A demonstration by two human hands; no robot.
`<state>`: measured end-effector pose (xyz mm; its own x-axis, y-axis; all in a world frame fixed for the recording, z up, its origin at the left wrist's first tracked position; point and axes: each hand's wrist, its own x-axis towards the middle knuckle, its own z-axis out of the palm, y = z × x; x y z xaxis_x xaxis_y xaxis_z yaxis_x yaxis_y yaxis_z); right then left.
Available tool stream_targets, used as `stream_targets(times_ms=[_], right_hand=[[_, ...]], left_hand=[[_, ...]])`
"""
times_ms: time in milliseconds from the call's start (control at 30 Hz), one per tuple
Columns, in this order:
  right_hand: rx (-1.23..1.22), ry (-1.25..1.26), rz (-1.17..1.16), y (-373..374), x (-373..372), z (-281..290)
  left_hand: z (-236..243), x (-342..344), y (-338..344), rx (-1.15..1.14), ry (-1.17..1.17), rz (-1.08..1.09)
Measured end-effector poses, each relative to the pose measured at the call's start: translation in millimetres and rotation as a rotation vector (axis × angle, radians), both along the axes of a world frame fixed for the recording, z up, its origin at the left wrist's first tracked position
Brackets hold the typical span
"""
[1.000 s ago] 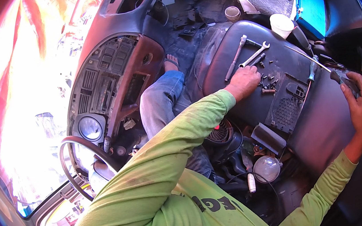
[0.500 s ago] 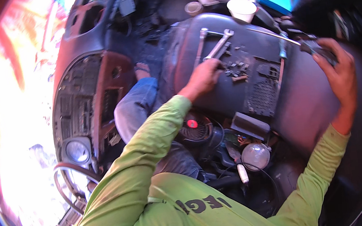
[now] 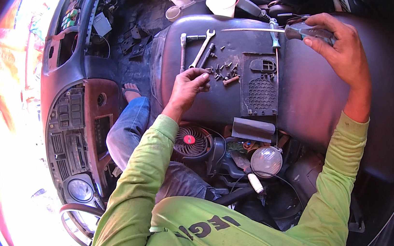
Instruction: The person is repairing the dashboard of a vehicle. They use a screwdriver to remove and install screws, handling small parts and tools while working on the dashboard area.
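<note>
My right hand (image 3: 344,48) is closed round the dark handle of a long screwdriver (image 3: 254,29), its thin shaft pointing left above the seat. With thumb and fingertips pinched together, my left hand (image 3: 186,92) hovers at the edge of a cluster of small screws (image 3: 225,70); what sits in the pinch, if anything, is too small to make out. Just beyond it lie a combination wrench (image 3: 202,48), a ratchet (image 3: 183,51) and a dark socket piece (image 3: 207,55). A brownish cylindrical piece (image 3: 231,80) rests beside the screws.
On the black seat (image 3: 319,85) lie a grilled plastic panel (image 3: 261,93) and a second screwdriver (image 3: 274,36). A white cup (image 3: 221,4) stands behind. Nearer are a small fan (image 3: 191,140) and a round lamp (image 3: 266,161). The opened dashboard (image 3: 73,122) and steering wheel (image 3: 71,210) are left.
The view has shifted, so the seat and tools appear further left. My left hand's fingertips now show pinched at the screws. The screwdriver stays in my right hand, its shaft now nearly level in the picture.
</note>
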<state>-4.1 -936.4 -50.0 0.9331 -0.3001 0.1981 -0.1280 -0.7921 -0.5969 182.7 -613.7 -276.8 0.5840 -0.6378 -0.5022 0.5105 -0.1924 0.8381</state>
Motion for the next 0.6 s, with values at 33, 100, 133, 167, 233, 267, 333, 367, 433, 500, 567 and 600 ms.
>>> stream_targets(times_ms=[33,100,133,167,233,267,333,367,433,500,567,600], right_hand=[[0.032,-0.012,0.015,0.4,-0.4,0.5],[0.037,-0.001,0.018,1.4,-0.7,1.3],[0.06,-0.016,0.028,1.9,-0.7,1.5],[0.051,0.0,0.022,2.2,-0.5,1.6],[0.072,-0.006,0.026,2.4,-0.3,1.6],[0.056,0.002,0.029,2.2,-0.2,1.5],[0.052,0.001,0.037,1.4,-0.2,1.2],[0.054,0.0,0.038,1.0,-0.3,1.0],[0.071,-0.009,0.04,0.2,-0.5,0.4],[0.041,-0.005,0.044,-0.1,-0.7,-0.4],[0.022,-0.003,0.038,0.0,-0.9,-1.3],[0.012,0.002,0.03,0.1,-0.7,-1.7]], left_hand=[[0.5,1.3,1.5,-0.026,0.059,0.033],[0.5,3.1,4.3,-0.126,0.171,0.084],[0.2,3.7,5.4,-0.168,0.234,0.117],[-0.1,4.0,6.5,-0.199,0.247,0.108],[-0.7,4.5,7.4,-0.246,0.287,0.103],[-1.1,4.6,7.4,-0.259,0.297,0.101],[-1.7,5.0,6.4,-0.278,0.321,0.101],[-2.0,5.3,5.6,-0.275,0.318,0.098],[-3.2,6.3,4.0,-0.256,0.321,0.102],[-5.4,7.5,2.4,-0.154,0.245,0.083],[-8.7,7.5,1.6,0.004,0.055,-0.003],[-10.8,6.9,1.2,0.112,-0.097,-0.078]])
